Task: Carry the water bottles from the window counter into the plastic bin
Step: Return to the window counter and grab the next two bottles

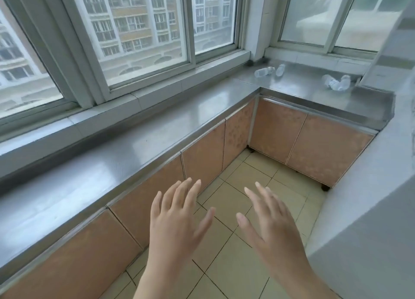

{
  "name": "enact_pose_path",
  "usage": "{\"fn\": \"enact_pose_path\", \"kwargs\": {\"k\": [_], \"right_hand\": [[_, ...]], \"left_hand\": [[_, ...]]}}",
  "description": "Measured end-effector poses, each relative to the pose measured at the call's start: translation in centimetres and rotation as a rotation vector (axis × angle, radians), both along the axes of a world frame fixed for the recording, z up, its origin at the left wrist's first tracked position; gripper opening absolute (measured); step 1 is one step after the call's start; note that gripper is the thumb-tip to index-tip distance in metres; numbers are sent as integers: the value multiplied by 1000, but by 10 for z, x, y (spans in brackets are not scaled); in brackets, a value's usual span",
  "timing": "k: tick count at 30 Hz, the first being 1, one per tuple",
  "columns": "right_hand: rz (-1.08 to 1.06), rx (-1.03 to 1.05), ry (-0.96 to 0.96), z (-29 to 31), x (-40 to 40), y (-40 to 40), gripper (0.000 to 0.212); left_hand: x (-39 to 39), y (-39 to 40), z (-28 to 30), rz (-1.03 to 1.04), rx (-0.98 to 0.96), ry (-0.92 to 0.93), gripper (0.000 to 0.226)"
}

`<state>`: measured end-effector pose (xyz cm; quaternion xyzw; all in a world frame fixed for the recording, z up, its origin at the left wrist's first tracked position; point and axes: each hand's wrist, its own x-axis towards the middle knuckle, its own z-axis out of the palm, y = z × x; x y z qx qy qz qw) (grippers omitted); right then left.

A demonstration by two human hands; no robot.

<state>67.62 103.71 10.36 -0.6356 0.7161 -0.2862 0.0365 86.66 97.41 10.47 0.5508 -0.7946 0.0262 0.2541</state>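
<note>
I see a steel L-shaped counter (157,128) running under big sliding windows (139,29), daylight coming through and apartment blocks (134,22) outside. Below it sit tan cabinet doors (298,139) on short dark feet, over a pale yellow tiled floor (242,220). A grey wall (370,197) closes my right side.

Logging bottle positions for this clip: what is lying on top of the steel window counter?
Clear water bottles lie on the counter at its far corner: two near the window, a blurred cluster farther right. The wall's edge may hide more there. Both hands are empty.
</note>
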Motion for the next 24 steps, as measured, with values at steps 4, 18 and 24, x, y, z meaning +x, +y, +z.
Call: {"fn": "enact_pose_path", "kwargs": {"k": [4, 18, 24], "right_hand": [[-39, 7, -24, -3, -21, -50, 66], [-80, 37, -70, 1, -179, -263, 66], [-87, 81, -68, 9, -236, -332, 68]], "left_hand": [[-25, -56, 0, -66, -3, 25, 59], [-184, -275, 0, -130, 53, -8, 57], [-238, -347, 2, -146, 92, -8, 57]]}}
